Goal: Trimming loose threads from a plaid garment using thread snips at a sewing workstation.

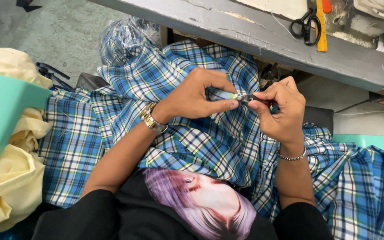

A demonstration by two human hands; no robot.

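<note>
Plaid cloth (pixel 192 146) across your lap, below counter (pixel 263 40): light, soft, limp, judged prone to slipping. Left hand (pixel 196 95) fingers pinch folded edge. Right hand (pixel 281 109) fingers pinch small metal tool (pixel 246 98) there. Grip close to edge.

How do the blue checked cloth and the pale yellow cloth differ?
The blue plaid cloth carries a check pattern; the yellow cloth is plain. The plaid cloth spreads across the person's lap, pinched by the left hand and right hand; the yellow cloth lies heaped aside, untouched. Both are rumpled fabric.
</note>
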